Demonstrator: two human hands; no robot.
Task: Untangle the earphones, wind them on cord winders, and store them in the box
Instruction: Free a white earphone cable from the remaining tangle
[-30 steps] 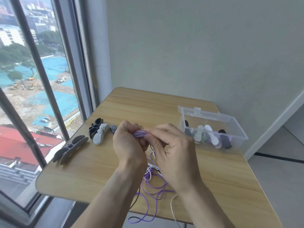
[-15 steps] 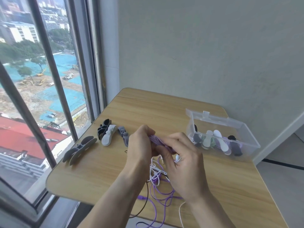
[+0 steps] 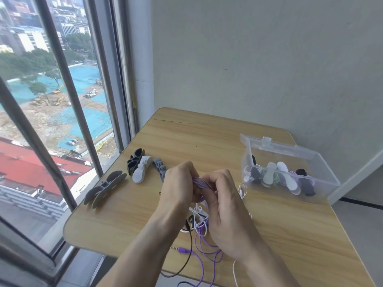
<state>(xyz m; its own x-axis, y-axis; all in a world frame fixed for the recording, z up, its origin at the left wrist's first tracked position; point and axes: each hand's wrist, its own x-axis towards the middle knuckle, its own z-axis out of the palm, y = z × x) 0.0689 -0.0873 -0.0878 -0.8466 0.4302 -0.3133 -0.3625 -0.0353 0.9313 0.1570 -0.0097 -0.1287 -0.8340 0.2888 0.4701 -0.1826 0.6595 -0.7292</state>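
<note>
Purple cord (image 3: 200,181) sits bunched between your two hands just above the table (image 3: 207,133), its loose length trailing under your wrists to the plug (image 3: 183,250) at the near edge. Your left hand (image 3: 179,184) has its fingers curled around the bundle; whether there is a winder inside the bundle is hidden. Your right hand (image 3: 224,208) pinches the cord at the bundle's right side, fingertips pressed together on it.

This looks like the winding step, with a good deal of cord left to take up. Keep the left hand as the anchor and let the right feed one turn at a time, each lying beside the one before it instead of crossing it. Hold light tension only; a hard pull would likely drag the white cord (image 3: 198,213) and black cord (image 3: 189,253), which lie knotted with the purple below your hands. Free the purple from that tangle before drawing more in, or the knot may tighten. Watch the plug: it could slip off the edge.

Spare winders (image 3: 141,168) lie to your left; the box (image 3: 290,154) to your right is open and already holds several wound sets.
</note>
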